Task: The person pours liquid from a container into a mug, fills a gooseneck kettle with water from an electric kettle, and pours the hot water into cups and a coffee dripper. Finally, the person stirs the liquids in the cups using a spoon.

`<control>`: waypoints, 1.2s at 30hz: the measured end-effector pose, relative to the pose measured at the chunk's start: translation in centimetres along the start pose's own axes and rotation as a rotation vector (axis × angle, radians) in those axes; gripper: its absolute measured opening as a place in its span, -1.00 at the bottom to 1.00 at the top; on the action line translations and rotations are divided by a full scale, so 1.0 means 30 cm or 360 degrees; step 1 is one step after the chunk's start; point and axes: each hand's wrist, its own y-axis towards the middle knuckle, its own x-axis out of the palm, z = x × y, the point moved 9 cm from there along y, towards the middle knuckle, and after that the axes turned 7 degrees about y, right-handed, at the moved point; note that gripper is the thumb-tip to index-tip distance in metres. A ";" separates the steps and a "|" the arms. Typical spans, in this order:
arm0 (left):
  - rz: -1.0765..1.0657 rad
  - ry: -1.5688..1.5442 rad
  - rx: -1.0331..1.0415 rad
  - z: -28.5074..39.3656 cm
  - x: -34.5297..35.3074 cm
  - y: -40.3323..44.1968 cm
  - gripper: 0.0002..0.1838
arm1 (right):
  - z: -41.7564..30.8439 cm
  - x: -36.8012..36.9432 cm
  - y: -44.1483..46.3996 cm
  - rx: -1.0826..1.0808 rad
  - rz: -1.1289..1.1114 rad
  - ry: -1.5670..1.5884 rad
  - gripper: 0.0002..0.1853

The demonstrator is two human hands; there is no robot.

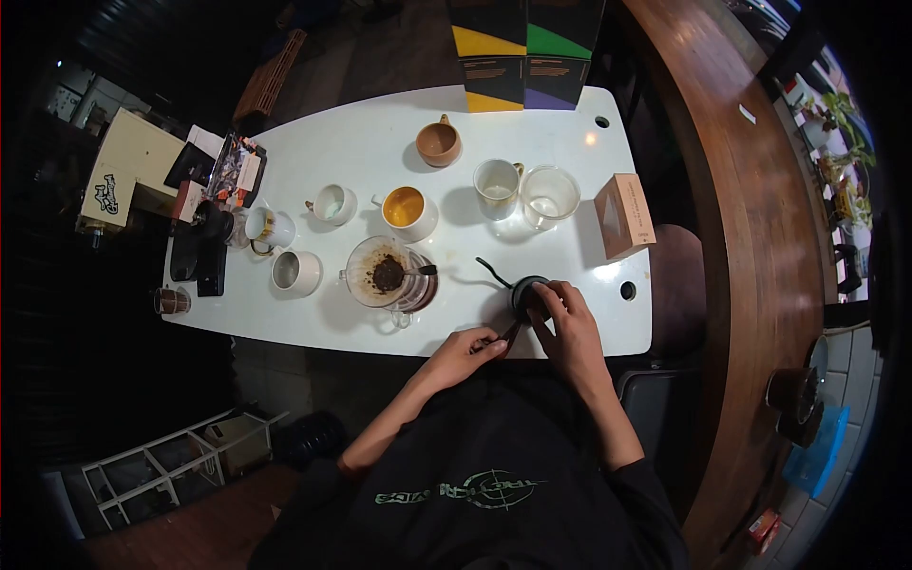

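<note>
At the table's near edge stands a dark gooseneck kettle (518, 302), its thin spout pointing away to the left. My left hand (463, 355) is closed around the kettle's handle. The fingers of my right hand (570, 328) are bent over the top of the kettle and pinch at its lid (538, 294), which they partly hide. Left of the kettle, a clear glass dripper (359, 285) with dark coffee grounds (388, 273) sits over a glass server (423, 296). A dark spoon (421, 271) rests in the dripper.
Several cups, among them a brown cup (439, 144) and a yellow-lined cup (406, 211), stand across the white table (351, 123). A clear glass (551, 195) and a cardboard box (627, 217) are at the right. A cream grinder (128, 176) stands at the left end.
</note>
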 end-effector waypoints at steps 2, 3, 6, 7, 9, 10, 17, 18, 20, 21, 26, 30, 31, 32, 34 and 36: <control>-0.0005 -0.0019 0.0011 0.003 -0.004 -0.001 -0.71 | 0.000 0.017 0.009 -0.0007 -0.0024 -0.0027 -0.59; -0.0007 -0.0015 0.0030 0.005 -0.005 0.000 -0.70 | 0.012 0.022 0.008 0.0049 -0.0031 0.0000 -0.59; -0.0010 0.0001 0.0037 -0.011 -0.001 0.001 -0.69 | 0.025 0.042 0.008 0.0103 -0.0037 -0.0009 -0.59; -0.0011 0.0024 0.0034 -0.016 -0.001 0.002 -0.69 | 0.024 0.043 0.009 0.0096 -0.0023 -0.0046 -0.59; -0.0027 0.0019 0.0022 -0.015 -0.002 0.003 -0.68 | 0.015 0.038 0.017 0.0026 -0.0018 -0.0151 -0.61; -0.0040 0.0015 0.0008 -0.015 -0.002 0.002 -0.68 | 0.003 0.036 0.017 -0.0047 -0.0015 -0.0253 -0.63; 0.0121 0.0275 0.0068 0.023 -0.079 -0.071 -0.58 | 0.083 -0.023 -0.175 0.0612 0.0297 0.0123 -0.75; 0.0008 0.0482 0.0099 0.057 -0.086 -0.109 -0.59 | 0.156 0.065 -0.229 0.0937 0.0097 0.0479 -0.73; -0.0202 0.0805 0.0182 0.089 -0.091 -0.185 -0.59 | 0.258 0.282 -0.350 0.1226 -0.0136 0.1321 -0.63; -0.0217 0.0814 0.0182 0.107 -0.114 -0.211 -0.59 | 0.243 0.296 -0.341 0.1234 -0.0123 0.1329 -0.63; -0.0834 0.0563 0.0331 0.224 -0.131 -0.344 -0.58 | 0.127 0.418 -0.265 0.1385 0.0188 0.2341 -0.63; -0.1063 0.0289 0.0529 0.252 -0.208 -0.391 -0.60 | 0.131 0.455 -0.260 0.1273 0.0586 0.2562 -0.69; -0.1113 0.0275 0.0560 0.251 -0.230 -0.407 -0.60 | 0.149 0.465 -0.279 0.1388 0.0754 0.2465 -0.68; -0.1104 0.0281 0.0557 0.241 -0.257 -0.417 -0.60 | 0.147 0.468 -0.279 0.1396 0.0819 0.2414 -0.66; -0.1149 0.0208 0.0541 0.222 -0.303 -0.434 -0.58 | 0.136 0.460 -0.271 0.1392 0.0895 0.2361 -0.65; -0.1204 0.0160 0.0561 0.201 -0.337 -0.440 -0.57 | 0.109 0.436 -0.274 0.1503 0.0916 0.2235 -0.62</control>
